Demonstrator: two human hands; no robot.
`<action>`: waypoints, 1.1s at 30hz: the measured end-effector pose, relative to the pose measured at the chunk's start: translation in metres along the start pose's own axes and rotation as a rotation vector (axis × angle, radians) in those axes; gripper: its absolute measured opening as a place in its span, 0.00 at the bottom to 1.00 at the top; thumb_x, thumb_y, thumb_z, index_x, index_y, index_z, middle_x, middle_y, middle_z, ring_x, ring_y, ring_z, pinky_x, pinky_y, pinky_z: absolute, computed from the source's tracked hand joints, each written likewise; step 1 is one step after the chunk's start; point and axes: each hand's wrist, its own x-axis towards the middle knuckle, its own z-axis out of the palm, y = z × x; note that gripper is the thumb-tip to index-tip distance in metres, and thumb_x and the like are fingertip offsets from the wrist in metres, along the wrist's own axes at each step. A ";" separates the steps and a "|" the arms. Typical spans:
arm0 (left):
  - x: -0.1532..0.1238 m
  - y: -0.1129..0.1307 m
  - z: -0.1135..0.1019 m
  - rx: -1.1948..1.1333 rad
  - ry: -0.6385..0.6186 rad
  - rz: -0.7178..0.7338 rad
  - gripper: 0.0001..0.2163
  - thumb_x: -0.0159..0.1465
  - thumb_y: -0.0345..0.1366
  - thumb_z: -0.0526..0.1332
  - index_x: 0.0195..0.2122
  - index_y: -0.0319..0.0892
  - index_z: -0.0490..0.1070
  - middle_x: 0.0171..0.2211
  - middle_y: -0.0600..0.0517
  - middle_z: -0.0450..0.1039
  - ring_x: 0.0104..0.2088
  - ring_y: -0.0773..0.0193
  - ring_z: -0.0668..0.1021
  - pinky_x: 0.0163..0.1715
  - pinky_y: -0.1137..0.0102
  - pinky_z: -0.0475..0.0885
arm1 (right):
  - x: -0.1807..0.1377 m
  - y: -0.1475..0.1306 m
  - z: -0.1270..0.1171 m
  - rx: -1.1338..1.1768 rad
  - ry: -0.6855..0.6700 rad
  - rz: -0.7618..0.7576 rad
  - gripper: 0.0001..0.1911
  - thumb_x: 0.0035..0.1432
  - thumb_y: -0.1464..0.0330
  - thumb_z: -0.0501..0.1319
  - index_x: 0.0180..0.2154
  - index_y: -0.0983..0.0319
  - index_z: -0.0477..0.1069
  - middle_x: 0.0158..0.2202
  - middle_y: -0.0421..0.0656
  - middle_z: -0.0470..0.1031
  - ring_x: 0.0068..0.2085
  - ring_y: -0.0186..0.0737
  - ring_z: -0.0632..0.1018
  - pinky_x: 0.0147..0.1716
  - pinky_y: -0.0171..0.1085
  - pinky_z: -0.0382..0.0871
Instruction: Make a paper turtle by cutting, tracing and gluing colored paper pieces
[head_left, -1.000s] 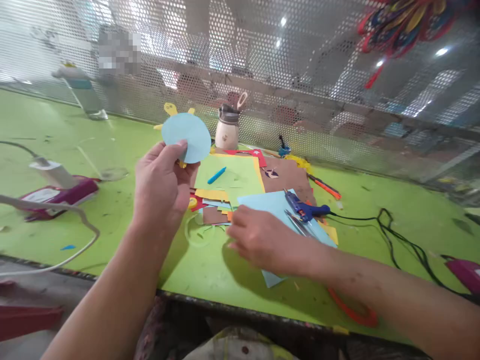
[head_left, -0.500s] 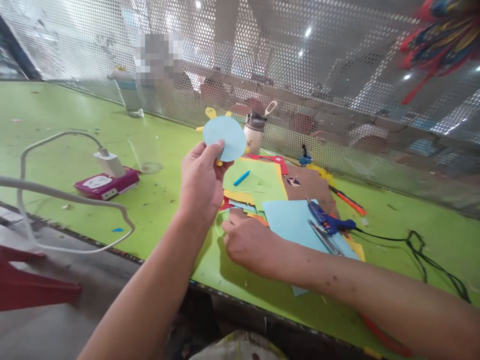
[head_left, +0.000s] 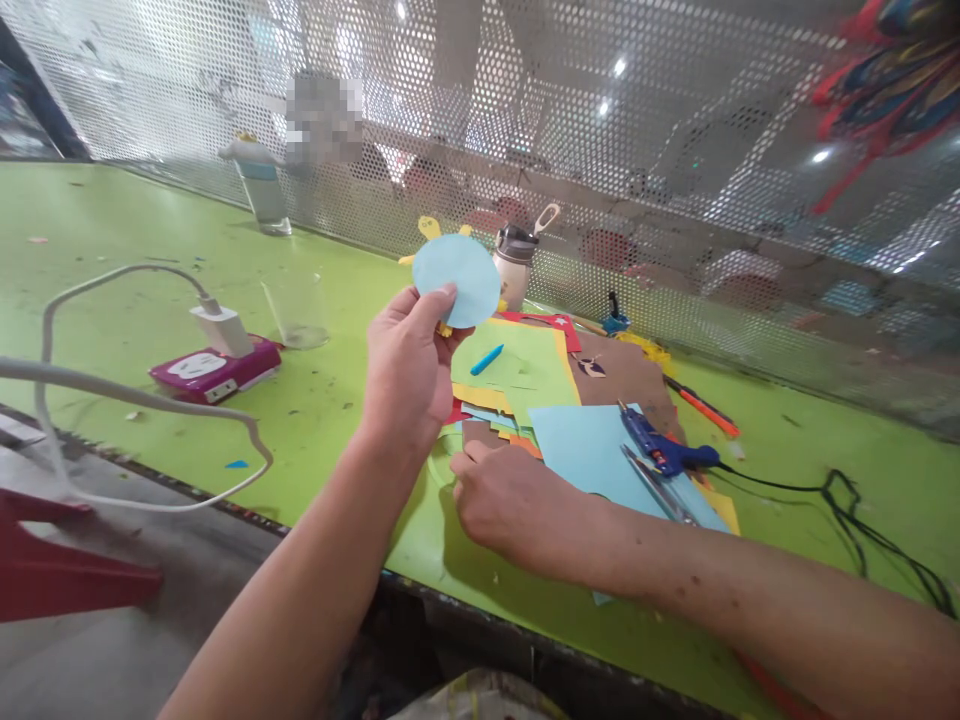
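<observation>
My left hand [head_left: 412, 355] pinches a round light blue paper cutout [head_left: 459, 268] and holds it up above the table. Yellow paper pieces stick out from behind its edge. Lower and to the right, my right hand [head_left: 510, 500] is closed with curled fingers, close to a pile of coloured paper scraps [head_left: 486, 434]. What those fingers hold, if anything, is hidden. A light blue paper sheet [head_left: 570, 440] lies beyond this hand, with a blue glue gun [head_left: 664, 445] and scissors [head_left: 652, 482] on it. A blue pen [head_left: 487, 359] rests on a green sheet [head_left: 525, 355].
At left, a purple power socket [head_left: 217, 365] with a white plug and cable sits on the green table [head_left: 360, 290]. Farther back stand a clear cup [head_left: 292, 315], a lidded bottle [head_left: 514, 265] and a perforated metal screen [head_left: 480, 120]. An orange cutter [head_left: 705, 408] lies at right.
Both hands and the objects appear slightly farther right and lower as the view shifts a little. My left hand keeps its hold on the paper cutout.
</observation>
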 end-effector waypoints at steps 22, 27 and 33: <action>0.002 0.002 0.001 0.143 0.038 0.121 0.02 0.52 0.28 0.63 0.25 0.41 0.72 0.22 0.57 0.72 0.25 0.69 0.74 0.26 0.74 0.70 | 0.056 -0.005 0.013 0.317 0.145 0.565 0.06 0.49 0.72 0.59 0.29 0.64 0.74 0.30 0.49 0.75 0.36 0.48 0.74 0.34 0.43 0.68; -0.002 0.006 0.002 0.202 0.051 0.141 0.01 0.54 0.30 0.62 0.27 0.40 0.73 0.22 0.57 0.72 0.26 0.69 0.74 0.28 0.74 0.70 | 0.056 0.000 0.008 0.458 0.152 0.654 0.04 0.43 0.76 0.60 0.24 0.65 0.73 0.28 0.51 0.77 0.32 0.50 0.76 0.29 0.43 0.68; -0.001 0.005 0.001 0.180 0.054 0.038 0.02 0.52 0.29 0.64 0.28 0.39 0.73 0.22 0.57 0.72 0.24 0.71 0.73 0.29 0.76 0.70 | 0.006 0.034 -0.010 0.840 0.235 0.714 0.07 0.50 0.73 0.57 0.23 0.64 0.71 0.20 0.41 0.75 0.22 0.35 0.76 0.19 0.31 0.68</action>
